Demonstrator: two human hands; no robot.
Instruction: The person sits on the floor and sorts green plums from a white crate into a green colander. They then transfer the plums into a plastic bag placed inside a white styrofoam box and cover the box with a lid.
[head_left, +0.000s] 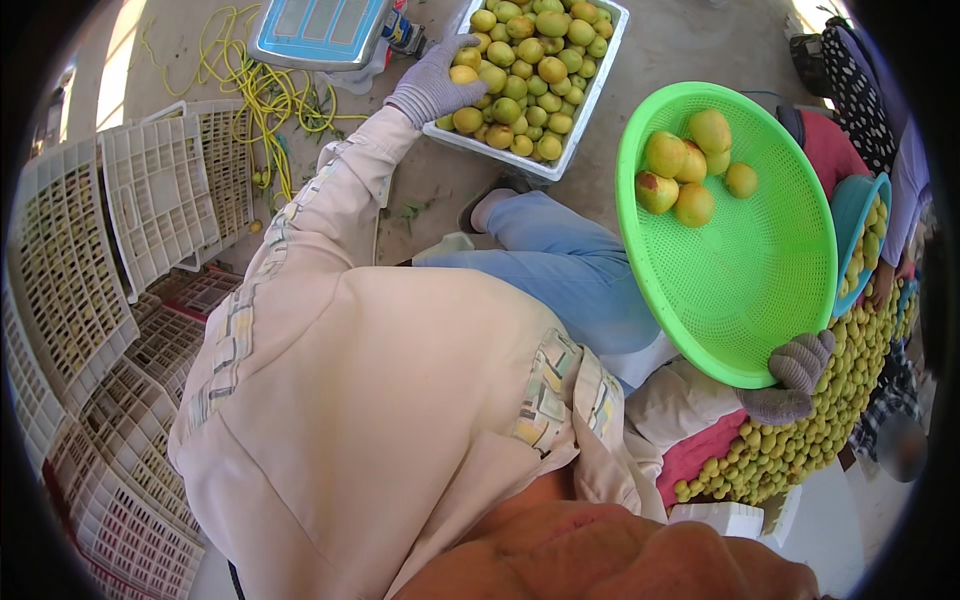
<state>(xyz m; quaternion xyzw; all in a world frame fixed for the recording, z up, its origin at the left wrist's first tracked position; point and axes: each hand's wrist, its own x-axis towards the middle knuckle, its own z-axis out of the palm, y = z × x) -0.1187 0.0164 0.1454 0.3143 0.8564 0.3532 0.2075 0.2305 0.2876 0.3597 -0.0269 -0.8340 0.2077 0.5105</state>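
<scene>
A white foam box (592, 142) full of round, yellow-green, plum-like fruits (529, 71) stands on the floor. My left hand (435, 82), in a grey-lilac knit glove, reaches over its near left corner. The thumb and fingers lie apart around a yellow-orange fruit (463, 75); whether they grip it cannot be told. My right hand (799, 375), in a darker grey glove, grips the lower rim of a bright green perforated plastic basket (720, 277). The basket tilts towards me. Several larger, red-blushed fruits (686, 169) lie in its upper part.
A blue-topped scale (322, 30) stands left of the box, near a coiled yellow rope (277, 97). White plastic crates (157, 202) are stacked at left. At right, a fruit heap (787, 450) lies on red cloth, beside another person's hand (883, 285) and a blue basket (838, 292).
</scene>
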